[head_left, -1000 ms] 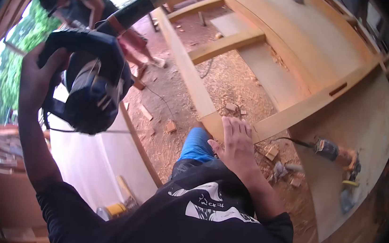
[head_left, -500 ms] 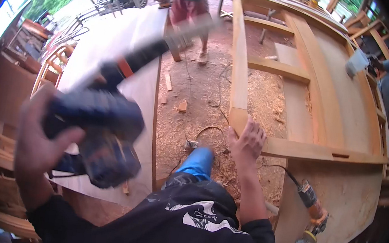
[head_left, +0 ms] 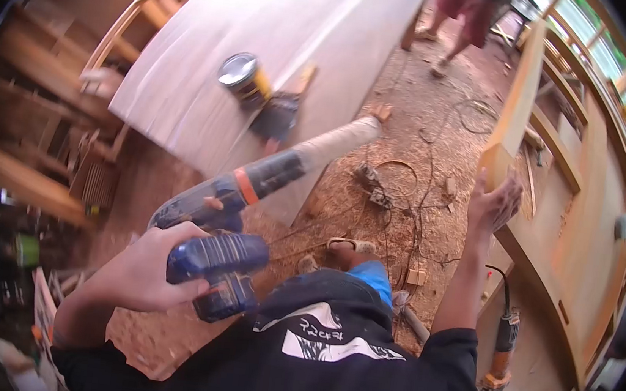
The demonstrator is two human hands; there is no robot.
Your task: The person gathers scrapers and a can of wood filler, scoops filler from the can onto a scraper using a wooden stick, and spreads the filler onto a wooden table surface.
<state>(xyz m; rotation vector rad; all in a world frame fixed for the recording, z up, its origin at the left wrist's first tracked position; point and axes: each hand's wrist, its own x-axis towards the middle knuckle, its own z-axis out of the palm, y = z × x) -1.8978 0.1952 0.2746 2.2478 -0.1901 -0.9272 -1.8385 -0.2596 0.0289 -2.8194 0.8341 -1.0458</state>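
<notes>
My left hand is closed round the rear of a blue cordless blower. Its long nozzle, with an orange ring, slants up and to the right over the board's edge. The blower's handle is partly hidden by my fingers. My right hand rests on the near corner of a large wooden frame, fingers curled over the wood. Beyond the blower, a tin can with a yellow label and a dark flat tool lie on a pale board.
Wood shavings and cables cover the floor. An orange corded power tool lies on a panel at the lower right. A person in red shorts stands at the back. Curved wooden furniture parts are stacked at the left.
The view has swung left and down. My left hand has lowered the blower, its nozzle still slanting up and right. My right hand stays at the frame's corner.
</notes>
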